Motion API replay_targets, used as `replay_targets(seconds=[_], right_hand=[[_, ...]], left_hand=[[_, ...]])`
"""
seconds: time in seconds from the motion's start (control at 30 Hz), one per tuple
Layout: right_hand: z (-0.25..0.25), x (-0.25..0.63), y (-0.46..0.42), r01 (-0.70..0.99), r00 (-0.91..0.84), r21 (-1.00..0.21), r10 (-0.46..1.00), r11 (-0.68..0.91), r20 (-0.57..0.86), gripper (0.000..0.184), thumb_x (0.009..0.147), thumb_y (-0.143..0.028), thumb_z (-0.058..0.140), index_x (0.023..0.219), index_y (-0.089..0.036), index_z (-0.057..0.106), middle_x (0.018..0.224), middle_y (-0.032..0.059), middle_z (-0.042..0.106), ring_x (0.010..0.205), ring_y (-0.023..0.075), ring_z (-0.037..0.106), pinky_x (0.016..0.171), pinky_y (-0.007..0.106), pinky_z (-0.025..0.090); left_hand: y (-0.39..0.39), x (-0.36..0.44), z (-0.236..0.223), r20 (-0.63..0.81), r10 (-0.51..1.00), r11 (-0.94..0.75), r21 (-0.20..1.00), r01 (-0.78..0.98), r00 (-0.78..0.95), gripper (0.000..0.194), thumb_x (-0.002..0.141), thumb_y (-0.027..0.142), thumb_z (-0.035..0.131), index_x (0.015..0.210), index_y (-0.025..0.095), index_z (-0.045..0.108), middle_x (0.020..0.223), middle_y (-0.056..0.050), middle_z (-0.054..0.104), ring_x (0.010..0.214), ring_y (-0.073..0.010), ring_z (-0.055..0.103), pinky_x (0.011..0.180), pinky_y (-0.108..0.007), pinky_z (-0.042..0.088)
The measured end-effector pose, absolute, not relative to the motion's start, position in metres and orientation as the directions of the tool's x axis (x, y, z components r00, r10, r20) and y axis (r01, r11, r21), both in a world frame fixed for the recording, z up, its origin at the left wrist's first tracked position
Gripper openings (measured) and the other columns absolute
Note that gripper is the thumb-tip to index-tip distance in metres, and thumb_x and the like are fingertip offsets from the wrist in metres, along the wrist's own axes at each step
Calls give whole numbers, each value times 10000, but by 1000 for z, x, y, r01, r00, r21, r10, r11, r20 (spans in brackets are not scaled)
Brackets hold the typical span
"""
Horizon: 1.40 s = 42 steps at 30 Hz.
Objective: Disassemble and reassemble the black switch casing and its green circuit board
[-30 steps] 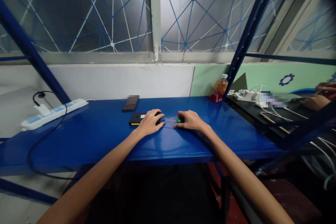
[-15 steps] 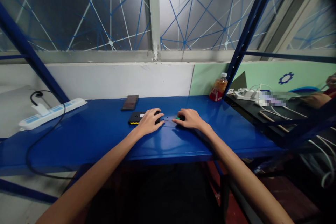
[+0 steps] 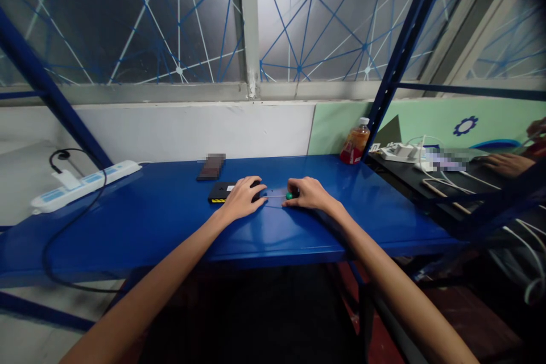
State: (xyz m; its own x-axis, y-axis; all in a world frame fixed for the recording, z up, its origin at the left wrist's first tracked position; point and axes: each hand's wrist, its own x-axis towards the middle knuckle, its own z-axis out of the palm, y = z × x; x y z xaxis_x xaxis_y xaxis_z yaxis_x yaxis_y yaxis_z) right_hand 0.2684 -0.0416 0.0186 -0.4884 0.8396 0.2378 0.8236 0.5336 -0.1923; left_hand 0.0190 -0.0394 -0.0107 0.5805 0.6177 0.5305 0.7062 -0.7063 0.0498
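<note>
My left hand (image 3: pixel 244 198) is over the right part of a flat black router (image 3: pixel 219 190), fingers wrapped on its right end and holding it against the table. Yellow ports line the router's near side, and a small white label shows on top. In my right hand (image 3: pixel 310 193) is a screwdriver (image 3: pixel 289 196) with a green handle, gripped between thumb and fingers. Its thin metal shaft lies level and points left at the router's right end. The shaft's tip is hidden by my left fingers. A tiny dark speck (image 3: pixel 272 190) lies on the table just beyond the shaft.
Behind the router on the blue table (image 3: pixel 149 222) lies a dark flat object (image 3: pixel 211 167), partly blurred. A white power strip (image 3: pixel 87 186) with a black cable is at left. A drink bottle (image 3: pixel 355 142) stands back right. Another person's hand (image 3: pixel 507 164) is over the black table at far right.
My right fingers have shifted on the screwdriver, so more of its green handle shows. My left hand and the router stay in place. The other person's hand at far right has moved slightly.
</note>
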Motion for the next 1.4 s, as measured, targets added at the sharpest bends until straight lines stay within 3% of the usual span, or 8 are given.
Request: replay_targets(seconds=[0.23,0.47,0.83,1.13,1.4], right_hand=[[20,268,-45,818,-503,-148,816,556,285,398,864,-571,521,784,-199,641,793,42,688,705,173,599,584,252,300],[18,270,-40,827,-497,-145,827,543,262,353,751,-557,673,820,-212,634,868,29,688,766,183,611,585,247,310],[18,270,-40,848,-471,-139,847,512,247,335,753,-539,673,855,-224,625,854,27,709,755,191,627,576,248,300],[18,273,-38,862,-439,-139,854,488,277,339,766,-545,660,850,-219,624,846,30,710,754,188,630,569,248,289],[20,274,-38,866,-419,-154,859,475,294,358,774,-573,641,832,-221,627,831,29,707,748,186,625,564,248,288]], left_hand=[[-41,21,-8,517,623,-701,38,712,587,303,906,381,532,1122,204,651,1225,-117,567,1138,-284,530,956,-451,436],[-40,20,-10,527,620,-707,54,705,581,288,900,356,540,1120,204,649,1230,-116,563,1148,-283,524,969,-456,427],[-41,20,-8,538,620,-709,71,702,572,301,885,385,564,1104,206,666,1237,-118,564,1164,-290,520,988,-459,420],[-46,21,-3,593,614,-714,138,686,521,167,867,266,557,894,194,705,1225,-105,579,1172,-273,524,980,-453,427],[-46,22,-1,608,661,-685,251,684,440,190,865,266,546,789,196,706,1194,-106,598,1119,-273,565,932,-455,473]])
